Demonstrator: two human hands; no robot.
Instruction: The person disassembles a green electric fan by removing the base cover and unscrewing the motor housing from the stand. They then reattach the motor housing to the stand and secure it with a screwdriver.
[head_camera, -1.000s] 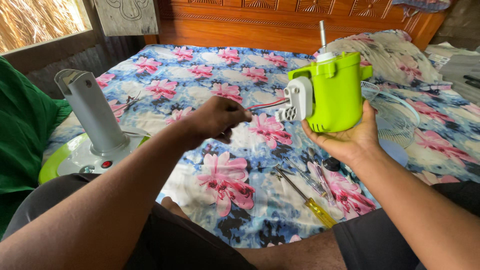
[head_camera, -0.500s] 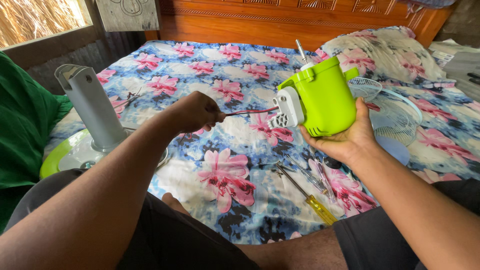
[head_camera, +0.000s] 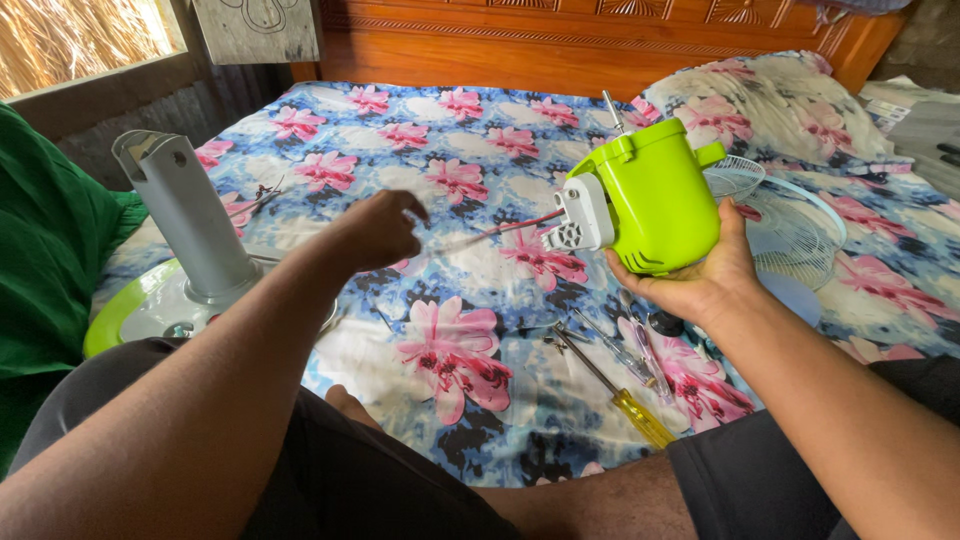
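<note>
My right hand (head_camera: 700, 280) cups a lime-green fan motor housing (head_camera: 655, 195) from below, its white end piece (head_camera: 580, 215) facing left and a thin metal shaft sticking up at the back. Thin wires (head_camera: 500, 232) run from that end piece toward my left hand (head_camera: 375, 230), which is blurred and closed on their far end, pulling them out to the left above the flowered bedsheet.
A grey fan stand on a green-and-white base (head_camera: 185, 240) sits left. A yellow-handled screwdriver (head_camera: 620, 392) and other small tools (head_camera: 625, 345) lie on the sheet below the housing. A white fan grille (head_camera: 790, 225) rests right. A wooden headboard (head_camera: 560, 40) runs behind.
My left hand has drawn away from the housing to the left, stretching the wires. The right hand has tilted the housing and shifted it slightly left.
</note>
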